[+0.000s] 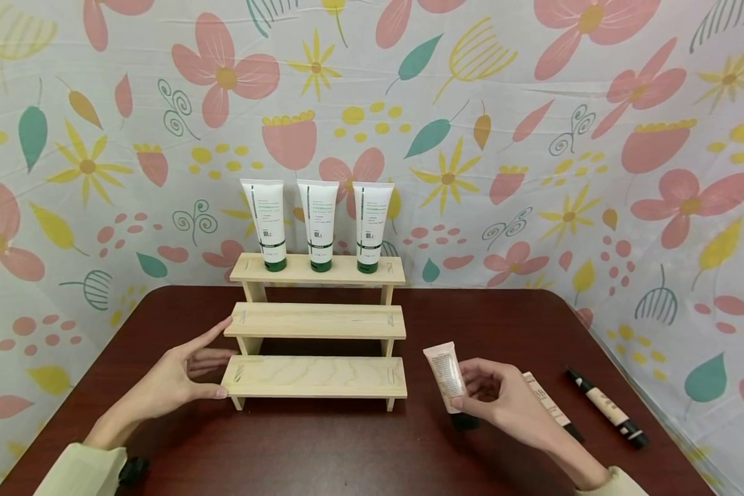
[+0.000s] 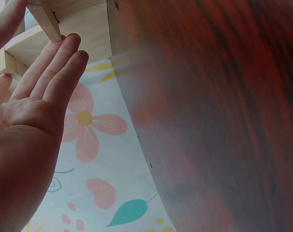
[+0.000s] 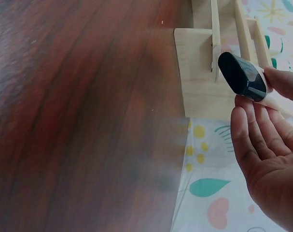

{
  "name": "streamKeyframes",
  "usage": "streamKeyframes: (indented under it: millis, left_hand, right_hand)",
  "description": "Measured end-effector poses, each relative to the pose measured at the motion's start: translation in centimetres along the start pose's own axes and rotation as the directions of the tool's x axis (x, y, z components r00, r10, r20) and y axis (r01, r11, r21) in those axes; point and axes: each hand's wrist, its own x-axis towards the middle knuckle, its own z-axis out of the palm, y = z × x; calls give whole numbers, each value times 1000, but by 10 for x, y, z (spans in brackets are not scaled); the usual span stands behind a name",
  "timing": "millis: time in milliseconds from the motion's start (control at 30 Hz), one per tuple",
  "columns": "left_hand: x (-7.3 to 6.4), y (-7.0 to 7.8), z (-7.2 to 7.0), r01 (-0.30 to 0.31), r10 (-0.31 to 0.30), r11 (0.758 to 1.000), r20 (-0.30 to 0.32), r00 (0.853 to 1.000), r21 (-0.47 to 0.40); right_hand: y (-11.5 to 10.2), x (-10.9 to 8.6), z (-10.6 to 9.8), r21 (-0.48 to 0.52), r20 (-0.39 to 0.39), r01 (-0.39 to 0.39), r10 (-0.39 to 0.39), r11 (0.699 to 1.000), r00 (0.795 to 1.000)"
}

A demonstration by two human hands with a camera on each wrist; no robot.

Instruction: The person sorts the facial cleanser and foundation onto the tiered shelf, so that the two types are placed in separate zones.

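Note:
A three-tier pale wooden display stand (image 1: 313, 376) stands on the table. My left hand (image 1: 167, 377) reaches to its left side, thumb at the lowest tier and index finger by the middle one; the left wrist view shows the fingers (image 2: 49, 79) mostly straight against the wood. To the right of the stand, my right hand (image 1: 502, 398) pinches a small pinkish cosmetic tube (image 1: 448, 377) between thumb and fingers. The tube is slightly tilted, its black cap (image 3: 250, 79) downward. Whether the cap touches the table cannot be told.
Three white tubes with green caps, one of them in the middle (image 1: 319, 224), stand in a row on the top tier. Right of my right hand lie two beige, black-capped tubes, a nearer one (image 1: 547, 398) and a farther one (image 1: 609, 408). A flowered cloth (image 1: 471, 227) hangs behind the dark table (image 1: 322, 455).

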Motion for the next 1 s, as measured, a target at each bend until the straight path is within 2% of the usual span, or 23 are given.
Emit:
streamKeyframes:
  millis: [200, 533, 1000]
  left_hand:
    - [0, 0, 0, 1, -1, 1000, 0, 1000, 1]
    - [-1, 0, 0, 11, -11, 1000, -1, 1000, 2]
    - [-1, 1, 0, 9, -9, 1000, -1, 1000, 4]
  right_hand:
    - [-8, 8, 7, 18, -43, 28, -27, 999, 999]
    - [-20, 26, 22, -28, -82, 84, -86, 996, 993]
    - [-42, 55, 44, 25, -102, 82, -79, 996, 992]
